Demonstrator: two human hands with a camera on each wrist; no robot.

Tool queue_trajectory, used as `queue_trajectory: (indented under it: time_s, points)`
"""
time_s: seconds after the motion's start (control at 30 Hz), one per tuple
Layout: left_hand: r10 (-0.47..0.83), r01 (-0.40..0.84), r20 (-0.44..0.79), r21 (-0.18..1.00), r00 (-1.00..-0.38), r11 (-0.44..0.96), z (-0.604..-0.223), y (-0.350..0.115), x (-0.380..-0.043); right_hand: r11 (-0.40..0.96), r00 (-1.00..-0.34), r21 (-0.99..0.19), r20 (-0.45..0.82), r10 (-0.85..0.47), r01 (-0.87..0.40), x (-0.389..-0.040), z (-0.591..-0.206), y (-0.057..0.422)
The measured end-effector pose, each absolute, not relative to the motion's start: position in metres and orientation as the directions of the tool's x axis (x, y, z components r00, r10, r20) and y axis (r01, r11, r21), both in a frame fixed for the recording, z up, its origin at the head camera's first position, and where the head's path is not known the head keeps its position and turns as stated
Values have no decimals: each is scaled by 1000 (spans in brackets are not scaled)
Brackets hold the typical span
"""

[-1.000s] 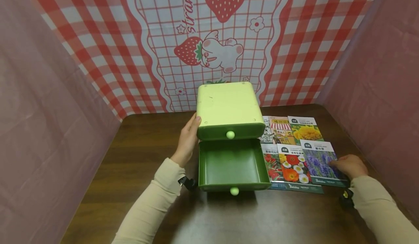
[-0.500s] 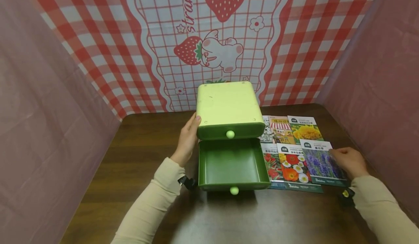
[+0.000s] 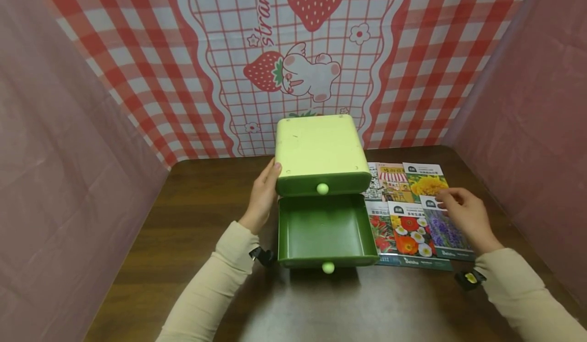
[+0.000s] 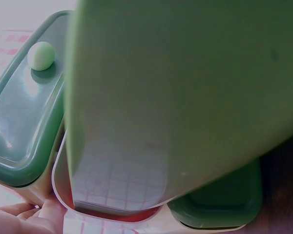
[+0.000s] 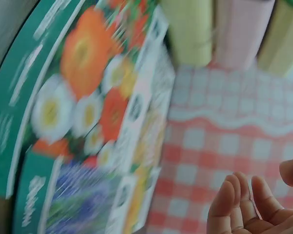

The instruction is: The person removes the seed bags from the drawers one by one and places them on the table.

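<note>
A small drawer cabinet (image 3: 321,146) with a pale yellow top stands on the table, its top drawer front (image 3: 298,184) closed. Beneath that, a green drawer (image 3: 325,227) is pulled out, with nothing seen inside. My left hand (image 3: 262,199) rests against the cabinet's left side, its fingers lying along the wall. Over the lavender seed packet (image 3: 442,232) hovers my right hand (image 3: 468,219), thumb and fingers apart in the right wrist view and nothing between them. Left of it lies a poppy seed packet (image 3: 415,237); behind, a packet with yellow flowers (image 3: 428,183).
More packets lie right of the cabinet, including a red-flowered one (image 3: 381,235) and one with a shopfront picture (image 3: 394,181). A checked strawberry cloth (image 3: 183,92) hangs behind the brown table (image 3: 202,194). Pink cloth (image 3: 513,102) walls both sides.
My right hand has moved from the lavender packet's right edge up and left over its top part. That packet shifted very slightly earlier. My left hand and the cabinet stay put.
</note>
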State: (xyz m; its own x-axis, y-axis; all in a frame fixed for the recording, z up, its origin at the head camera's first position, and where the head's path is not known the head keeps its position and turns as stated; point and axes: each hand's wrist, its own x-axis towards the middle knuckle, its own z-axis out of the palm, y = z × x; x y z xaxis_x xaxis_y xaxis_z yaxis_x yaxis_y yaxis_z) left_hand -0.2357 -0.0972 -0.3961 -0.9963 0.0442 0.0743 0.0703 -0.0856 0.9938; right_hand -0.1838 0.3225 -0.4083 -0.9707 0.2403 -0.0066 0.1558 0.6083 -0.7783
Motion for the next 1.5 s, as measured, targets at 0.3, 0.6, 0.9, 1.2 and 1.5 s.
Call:
queue_trajectory:
  time_s: [0.3,0.6,0.9,1.2,1.5]
  points:
    - [53,66,71,994,-996,-92,-397,-99,-235,631,-970,-771,211,123,-88,-165,-381,272]
    - [42,67,70,996,-997,-64,-397,-98,-235,594,-966,-769,250,-59,-236,-141,-372,225]
    - [35,52,54,996,-998,-73,-397,-97,-235,446,-945,-841,211,-249,-305,-124,-373,190]
    - [38,62,65,995,-997,-79,-396,-96,-234,395,-919,-871,143,-366,-293,-111,-383,169]
    - [36,69,72,994,-997,-89,-397,-97,-235,274,-840,-931,57,-540,-240,-101,-392,156]
